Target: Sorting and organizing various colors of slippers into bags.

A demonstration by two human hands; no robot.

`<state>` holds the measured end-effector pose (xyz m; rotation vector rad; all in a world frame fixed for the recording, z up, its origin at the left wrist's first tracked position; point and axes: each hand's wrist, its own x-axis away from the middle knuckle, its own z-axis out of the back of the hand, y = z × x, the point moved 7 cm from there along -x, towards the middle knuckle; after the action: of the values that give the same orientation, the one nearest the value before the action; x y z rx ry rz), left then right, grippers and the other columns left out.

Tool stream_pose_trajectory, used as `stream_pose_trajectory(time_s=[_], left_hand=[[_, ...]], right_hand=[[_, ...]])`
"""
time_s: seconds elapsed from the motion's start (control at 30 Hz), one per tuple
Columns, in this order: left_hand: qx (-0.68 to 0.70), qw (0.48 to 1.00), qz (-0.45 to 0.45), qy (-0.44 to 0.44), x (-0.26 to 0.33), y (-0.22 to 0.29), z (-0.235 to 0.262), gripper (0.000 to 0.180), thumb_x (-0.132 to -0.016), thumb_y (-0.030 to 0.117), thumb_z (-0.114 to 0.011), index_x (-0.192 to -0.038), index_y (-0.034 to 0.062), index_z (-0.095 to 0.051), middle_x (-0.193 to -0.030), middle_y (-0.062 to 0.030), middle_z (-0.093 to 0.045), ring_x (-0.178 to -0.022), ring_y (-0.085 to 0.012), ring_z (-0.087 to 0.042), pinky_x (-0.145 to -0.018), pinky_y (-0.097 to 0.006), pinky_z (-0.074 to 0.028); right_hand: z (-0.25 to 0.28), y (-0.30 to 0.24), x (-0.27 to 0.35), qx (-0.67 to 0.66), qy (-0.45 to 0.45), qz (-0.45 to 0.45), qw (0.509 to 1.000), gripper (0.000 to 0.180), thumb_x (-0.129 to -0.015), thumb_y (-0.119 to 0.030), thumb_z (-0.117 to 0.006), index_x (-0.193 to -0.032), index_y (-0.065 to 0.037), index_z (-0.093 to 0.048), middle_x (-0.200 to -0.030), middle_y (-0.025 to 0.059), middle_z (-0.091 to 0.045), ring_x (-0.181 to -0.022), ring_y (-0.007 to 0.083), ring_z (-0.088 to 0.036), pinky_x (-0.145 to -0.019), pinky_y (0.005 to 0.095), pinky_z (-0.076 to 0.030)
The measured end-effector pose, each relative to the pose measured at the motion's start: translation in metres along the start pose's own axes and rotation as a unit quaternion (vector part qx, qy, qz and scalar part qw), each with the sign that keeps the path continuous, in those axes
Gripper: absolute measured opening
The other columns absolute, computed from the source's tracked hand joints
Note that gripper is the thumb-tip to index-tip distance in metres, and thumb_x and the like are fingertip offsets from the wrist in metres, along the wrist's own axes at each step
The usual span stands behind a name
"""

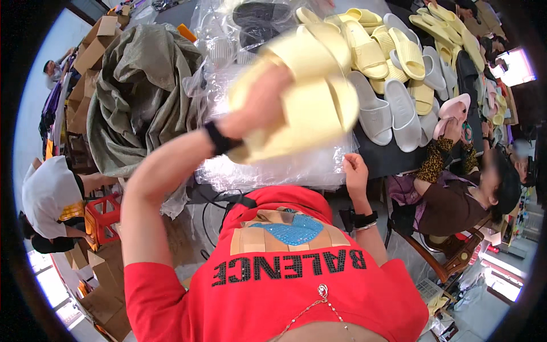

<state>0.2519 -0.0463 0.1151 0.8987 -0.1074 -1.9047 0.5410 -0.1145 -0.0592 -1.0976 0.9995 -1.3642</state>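
My left hand [259, 105] is raised over the table and grips a pair of pale yellow slippers [307, 94], held together and blurred. A black band sits on that wrist. My right hand [354, 166] rests at the near edge of a stack of clear plastic bags [285, 168] on the table, fingers curled on the plastic; a black band and a bracelet are on its wrist. I wear a red shirt.
Yellow slippers [393, 48] and grey-white slippers [387, 111] are heaped on the dark table. A large olive sack [139, 85] lies left. A person in brown [456, 199] sits right, holding a pink slipper [453, 111]. Cardboard boxes [94, 48], a red crate [102, 216] and another person [48, 194] are left.
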Motion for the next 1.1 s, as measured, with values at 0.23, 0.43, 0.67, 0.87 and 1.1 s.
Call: stream_pose_trajectory(time_s=[0.23, 0.43, 0.67, 0.87, 1.1], left_hand=[[-0.125, 0.972, 0.057, -0.192, 0.034, -0.051, -0.145, 0.023, -0.068, 0.004, -0.054, -0.09, 0.0054, -0.056, -0.095, -0.0114, -0.054, -0.095, -0.0287, -0.05, -0.076, -0.045, -0.043], [-0.176, 0.973, 0.061, -0.139, 0.002, -0.086, -0.054, 0.022, -0.065, 0.002, -0.054, -0.087, 0.0044, -0.054, -0.093, -0.0097, -0.054, -0.094, -0.0301, -0.05, -0.076, -0.042, -0.042], [-0.129, 0.945, -0.012, -0.299, 0.091, -0.006, -0.1, 0.024, -0.064, 0.006, -0.056, -0.088, 0.0035, -0.054, -0.096, -0.0124, -0.052, -0.093, -0.0294, -0.05, -0.074, -0.042, -0.045], [-0.171, 0.966, 0.109, -0.162, 0.135, -0.09, -0.046, 0.027, -0.065, 0.002, -0.053, -0.093, 0.004, -0.054, -0.101, -0.0109, -0.052, -0.096, -0.0307, -0.047, -0.075, -0.043, -0.041], [-0.12, 0.984, 0.107, -0.08, 0.111, -0.082, 0.007, 0.023, -0.06, -0.005, -0.05, -0.083, 0.0003, -0.052, -0.09, -0.0137, -0.052, -0.087, -0.034, -0.047, -0.073, -0.04, -0.041]], right_hand=[[0.0, -0.009, 0.017, 0.137, 0.008, 0.053, 0.989, 0.006, -0.08, -0.003, -0.055, -0.084, 0.001, -0.057, -0.075, 0.0062, -0.054, -0.068, 0.0128, -0.05, -0.063, 0.0252, -0.041], [-0.011, -0.052, 0.026, 0.352, 0.031, 0.182, 0.918, 0.016, -0.076, -0.011, -0.059, -0.089, -0.004, -0.061, -0.102, 0.0124, -0.054, -0.1, 0.0286, -0.049, -0.086, 0.0412, -0.036], [-0.093, -0.019, 0.006, 0.495, -0.193, 0.204, 0.822, 0.084, -0.07, -0.056, -0.059, -0.131, -0.004, -0.038, -0.142, 0.0178, -0.023, -0.134, 0.0336, -0.012, -0.106, 0.0536, -0.004], [-0.101, -0.004, 0.005, 0.48, -0.24, 0.167, 0.827, 0.106, -0.065, -0.067, -0.057, -0.138, 0.001, -0.021, -0.146, 0.0198, -0.009, -0.137, 0.0324, 0.0, -0.106, 0.0542, 0.005], [-0.092, -0.022, -0.009, 0.337, -0.275, 0.14, 0.889, 0.088, -0.076, -0.053, -0.057, -0.139, -0.002, -0.022, -0.143, 0.0226, -0.019, -0.132, 0.0366, -0.019, -0.107, 0.0472, -0.013]])
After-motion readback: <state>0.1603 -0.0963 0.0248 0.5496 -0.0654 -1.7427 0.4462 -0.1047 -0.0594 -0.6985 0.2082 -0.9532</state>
